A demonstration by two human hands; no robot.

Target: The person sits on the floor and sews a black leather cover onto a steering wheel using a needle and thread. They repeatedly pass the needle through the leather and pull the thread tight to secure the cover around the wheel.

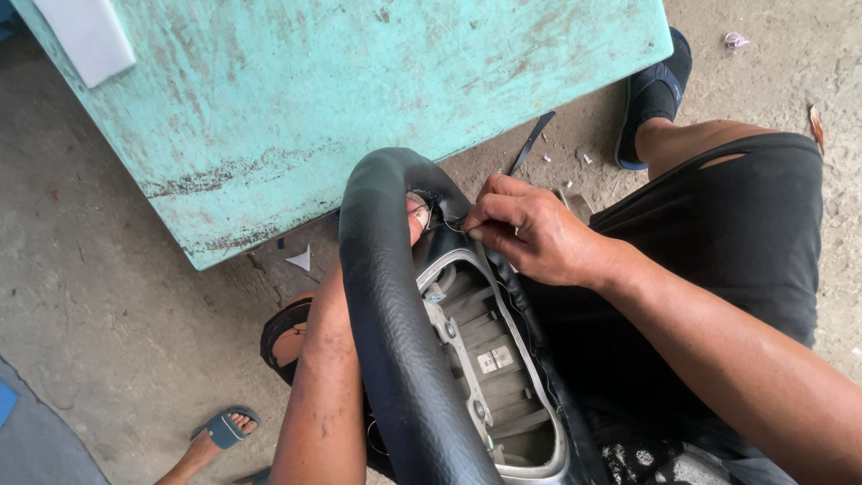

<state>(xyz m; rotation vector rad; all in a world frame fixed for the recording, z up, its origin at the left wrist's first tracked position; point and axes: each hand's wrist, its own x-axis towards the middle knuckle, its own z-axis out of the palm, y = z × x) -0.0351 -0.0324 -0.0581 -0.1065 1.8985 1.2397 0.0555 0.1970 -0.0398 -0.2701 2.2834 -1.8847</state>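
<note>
We brace the wheel (395,359) upright on our lap, rim against the left hand (416,216), whose grip is hidden. The right hand (530,233) pinches 1 thread (452,224) at the cover seam, fingers closed.

Small white rectangular label (495,360) (two panels) inside steering wheel hub (485,359).

One head-worn camera looks steeply down — close over the hands (530,235) and lap. The floor (108,314) lies farther below.
</note>
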